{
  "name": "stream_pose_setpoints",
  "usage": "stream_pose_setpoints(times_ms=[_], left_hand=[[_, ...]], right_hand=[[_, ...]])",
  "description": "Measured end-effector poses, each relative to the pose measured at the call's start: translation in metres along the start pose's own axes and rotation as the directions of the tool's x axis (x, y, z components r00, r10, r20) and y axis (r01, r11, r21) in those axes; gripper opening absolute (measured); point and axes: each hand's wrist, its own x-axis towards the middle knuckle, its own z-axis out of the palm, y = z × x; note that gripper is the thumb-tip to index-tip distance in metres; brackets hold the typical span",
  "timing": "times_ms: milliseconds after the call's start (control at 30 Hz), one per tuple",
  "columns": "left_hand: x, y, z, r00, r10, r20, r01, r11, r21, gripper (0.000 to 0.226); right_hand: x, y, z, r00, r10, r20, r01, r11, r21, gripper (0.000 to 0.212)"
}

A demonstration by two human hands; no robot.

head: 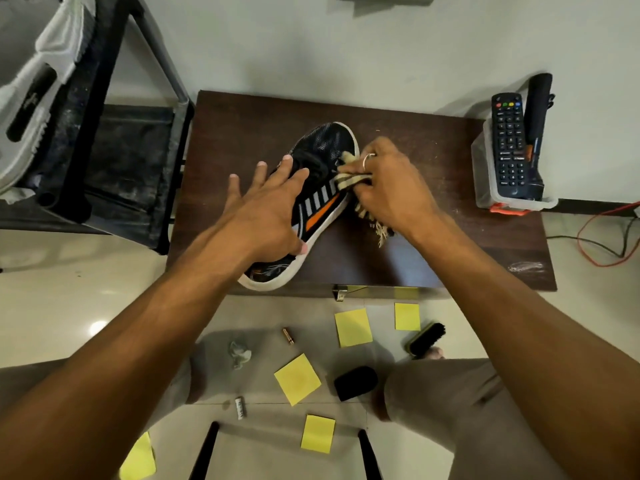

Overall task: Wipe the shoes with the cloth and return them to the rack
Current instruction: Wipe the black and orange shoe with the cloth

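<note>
Two hands [268, 209] [393, 188], one shoe [325, 143], one cloth [346, 180]

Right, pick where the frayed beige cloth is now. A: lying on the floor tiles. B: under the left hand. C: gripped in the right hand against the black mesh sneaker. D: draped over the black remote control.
C: the right hand grips the frayed beige cloth against the black mesh sneaker, which the left hand steadies.
</note>
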Motion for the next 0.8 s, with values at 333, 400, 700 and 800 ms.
stream_pose_setpoints(times_ms=[333, 400, 700, 800], left_hand=[[-0.003, -0.009, 0.003, 0.994, 0.048, -0.095, -0.042, 0.997, 0.063, 0.106], [-0.002, -0.008, 0.006, 0.995, 0.048, -0.090, -0.041, 0.996, 0.076, 0.104], [-0.001, -0.010, 0.007, 0.993, 0.053, -0.109, -0.044, 0.996, 0.082, 0.106], [-0.001, -0.011, 0.007, 0.992, 0.055, -0.117, -0.046, 0.996, 0.080, 0.108]], right_hand=[[-0.002, -0.009, 0.014, 0.997, 0.065, -0.043, -0.062, 0.997, 0.055, 0.032], [-0.006, -0.017, 0.021, 0.999, 0.051, -0.019, -0.050, 0.998, 0.033, 0.028], [-0.008, -0.022, 0.007, 0.996, 0.023, 0.082, -0.023, 1.000, 0.002, 0.022], [-0.003, -0.015, 0.007, 0.994, 0.106, -0.010, -0.107, 0.990, -0.092, 0.028]])
